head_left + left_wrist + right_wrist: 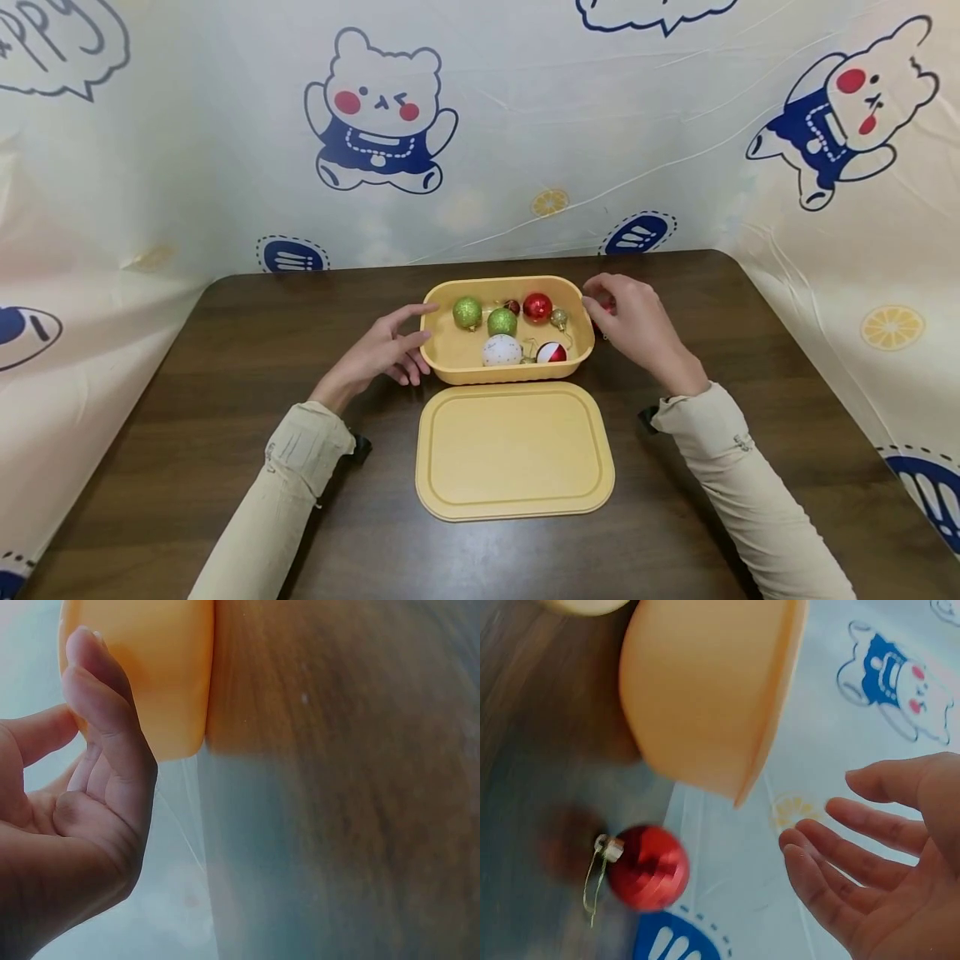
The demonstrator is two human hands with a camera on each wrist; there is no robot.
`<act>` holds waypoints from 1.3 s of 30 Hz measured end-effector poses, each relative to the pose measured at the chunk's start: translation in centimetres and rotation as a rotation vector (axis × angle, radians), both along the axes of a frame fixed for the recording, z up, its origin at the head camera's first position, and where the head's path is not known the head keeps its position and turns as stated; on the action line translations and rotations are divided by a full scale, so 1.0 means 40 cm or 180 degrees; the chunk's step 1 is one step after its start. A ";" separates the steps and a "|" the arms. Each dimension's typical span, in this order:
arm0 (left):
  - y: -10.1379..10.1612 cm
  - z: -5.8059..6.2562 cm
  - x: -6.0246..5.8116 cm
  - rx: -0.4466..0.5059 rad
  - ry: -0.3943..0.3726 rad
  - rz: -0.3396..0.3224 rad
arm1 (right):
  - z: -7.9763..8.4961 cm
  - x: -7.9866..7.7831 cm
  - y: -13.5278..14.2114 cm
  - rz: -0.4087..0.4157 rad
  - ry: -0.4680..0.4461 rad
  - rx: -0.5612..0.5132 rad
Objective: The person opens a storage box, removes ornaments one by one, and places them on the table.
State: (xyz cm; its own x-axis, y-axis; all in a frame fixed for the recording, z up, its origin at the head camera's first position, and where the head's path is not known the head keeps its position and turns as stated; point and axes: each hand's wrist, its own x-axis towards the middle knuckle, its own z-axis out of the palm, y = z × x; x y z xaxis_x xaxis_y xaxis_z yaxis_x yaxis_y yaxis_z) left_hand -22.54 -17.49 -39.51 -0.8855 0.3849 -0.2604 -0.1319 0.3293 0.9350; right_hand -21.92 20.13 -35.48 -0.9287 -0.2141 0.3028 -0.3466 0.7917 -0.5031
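A yellow rectangular container [442, 358] holds several Christmas ball ornaments: green glitter balls [467, 312], a red ball [537, 307], a speckled white ball [502, 351], a red-and-white ball [551, 352] and smaller ones. My left hand [386, 346] touches its left end with extended, relaxed fingers. Beyond the right end hovers my right hand [633, 321], its fingers gently bent around nothing. Another red ball ornament [649, 868], with a gold cap and string loop, lies on the table just below that hand, mostly hidden by it in the head view.
The flat yellow lid [515, 450] lies on the dark wooden table [360, 525] in front of the container. Behind the table hangs a pale sheet [510, 108] printed with cartoon bears.
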 end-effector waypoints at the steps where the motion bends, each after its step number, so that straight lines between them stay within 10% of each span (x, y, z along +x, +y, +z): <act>1: 0.001 0.001 0.000 -0.0004 -0.0001 0.0000 | -0.001 0.004 -0.005 0.0046 -0.0006 0.0022; 19: 0.005 0.004 -0.001 0.0004 -0.0001 -0.0009 | -0.043 0.026 -0.071 0.0877 -0.0271 0.0654; 39: 0.003 -0.004 -0.001 -0.0053 0.0019 -0.0004 | -0.051 0.020 -0.080 0.0743 -0.0761 0.0791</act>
State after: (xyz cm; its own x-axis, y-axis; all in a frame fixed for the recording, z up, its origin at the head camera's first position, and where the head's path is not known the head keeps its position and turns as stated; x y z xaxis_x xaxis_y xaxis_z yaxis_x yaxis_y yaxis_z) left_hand -22.58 -17.37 -39.67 -0.8866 0.3816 -0.2615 -0.1258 0.3450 0.9301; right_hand -21.10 16.93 -37.54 -0.8845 -0.4666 -0.0030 -0.4277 0.8131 -0.3948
